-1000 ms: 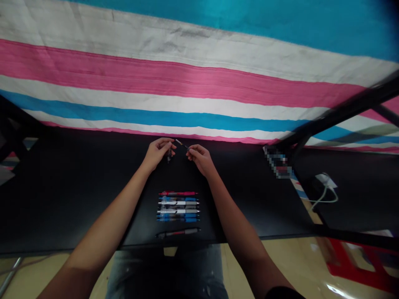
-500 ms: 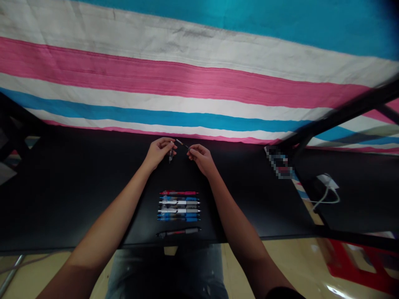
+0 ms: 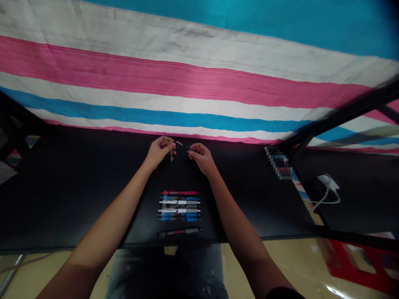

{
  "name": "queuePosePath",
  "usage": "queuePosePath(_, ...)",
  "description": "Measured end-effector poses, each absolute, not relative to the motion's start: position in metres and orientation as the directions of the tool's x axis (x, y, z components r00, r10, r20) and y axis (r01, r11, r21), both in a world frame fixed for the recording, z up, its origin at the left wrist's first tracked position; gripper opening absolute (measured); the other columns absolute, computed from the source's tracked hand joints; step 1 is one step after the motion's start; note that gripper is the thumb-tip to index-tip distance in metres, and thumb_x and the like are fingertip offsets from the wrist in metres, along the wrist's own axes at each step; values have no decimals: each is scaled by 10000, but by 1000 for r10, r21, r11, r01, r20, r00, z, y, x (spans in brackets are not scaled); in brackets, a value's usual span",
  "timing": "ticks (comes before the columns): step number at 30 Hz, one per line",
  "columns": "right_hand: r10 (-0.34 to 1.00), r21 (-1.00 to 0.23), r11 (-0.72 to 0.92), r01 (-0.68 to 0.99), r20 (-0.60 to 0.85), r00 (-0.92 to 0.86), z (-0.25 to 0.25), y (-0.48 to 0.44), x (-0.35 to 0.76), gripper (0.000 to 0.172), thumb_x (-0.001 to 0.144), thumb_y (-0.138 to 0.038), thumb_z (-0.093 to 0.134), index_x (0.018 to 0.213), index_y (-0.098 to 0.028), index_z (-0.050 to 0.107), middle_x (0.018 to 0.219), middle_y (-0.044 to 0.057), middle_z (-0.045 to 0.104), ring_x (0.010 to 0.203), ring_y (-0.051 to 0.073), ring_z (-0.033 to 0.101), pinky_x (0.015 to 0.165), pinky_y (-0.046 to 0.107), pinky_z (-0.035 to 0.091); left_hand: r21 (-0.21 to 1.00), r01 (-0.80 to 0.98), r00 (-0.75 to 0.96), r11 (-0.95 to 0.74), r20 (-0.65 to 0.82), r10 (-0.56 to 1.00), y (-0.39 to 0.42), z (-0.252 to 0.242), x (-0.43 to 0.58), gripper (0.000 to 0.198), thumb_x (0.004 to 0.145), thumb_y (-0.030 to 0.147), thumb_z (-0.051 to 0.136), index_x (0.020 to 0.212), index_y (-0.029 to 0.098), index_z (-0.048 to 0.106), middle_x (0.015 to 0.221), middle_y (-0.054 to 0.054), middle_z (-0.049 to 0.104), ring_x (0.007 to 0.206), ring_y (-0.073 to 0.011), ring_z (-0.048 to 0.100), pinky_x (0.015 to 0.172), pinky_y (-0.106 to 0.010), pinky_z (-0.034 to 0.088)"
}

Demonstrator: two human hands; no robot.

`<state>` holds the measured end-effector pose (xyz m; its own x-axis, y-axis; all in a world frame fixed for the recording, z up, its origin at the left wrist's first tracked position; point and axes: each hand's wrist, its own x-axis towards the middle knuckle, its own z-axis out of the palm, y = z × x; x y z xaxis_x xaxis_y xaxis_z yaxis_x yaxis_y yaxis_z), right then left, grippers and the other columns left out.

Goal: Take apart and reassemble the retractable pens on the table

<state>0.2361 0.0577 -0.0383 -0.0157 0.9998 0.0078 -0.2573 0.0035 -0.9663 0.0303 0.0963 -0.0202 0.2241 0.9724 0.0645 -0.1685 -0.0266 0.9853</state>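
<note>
My left hand (image 3: 158, 153) is closed, its fingers pinching a short dark pen barrel (image 3: 171, 157) that points down toward the table. Facing it, my right hand (image 3: 202, 158) grips a thin pen refill (image 3: 183, 145) by its dark right end; the pale tip slants up toward my left fingers, with a small gap between. Whether more of a pen is inside the right fingers is hidden. Nearer to me lies a row of several pens, with a red pen (image 3: 179, 192) at the far side and white pens (image 3: 177, 211) and blue ones among them. A black-and-grey pen (image 3: 178, 232) lies apart by the front edge.
The black table (image 3: 77, 187) ends at a striped cloth (image 3: 187, 83) behind my hands. A pixelated object (image 3: 279, 162) lies at the table's right side. Beyond it are a white cable (image 3: 327, 195) and dark metal frame bars. A red stool (image 3: 352, 261) stands on the floor at right.
Both hands keep nearly the same place and hold. The refill's pale tip has dipped very slightly, and the barrel in my left hand has tilted a little.
</note>
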Motion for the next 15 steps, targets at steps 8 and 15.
queuePosePath(8,1000,-965,-2,-263,2,-16,-39,58,236,264,695,-280,831,890,-230,659,764,-35,624,691,119,570,636,258,440,988,-152,200,-37,67,978,96,-21,30,358,743,365,840,937,150,630,692,9,661,604,-144,677,589,-251,508)
queuePosePath(15,999,-956,-40,-291,-32,-32,-33,57,236,229,741,-325,798,886,-209,665,751,-5,669,646,120,569,608,264,434,990,-123,207,-67,92,974,97,-21,30,337,780,385,805,960,140,659,741,-18,682,605,-131,656,598,-256,488)
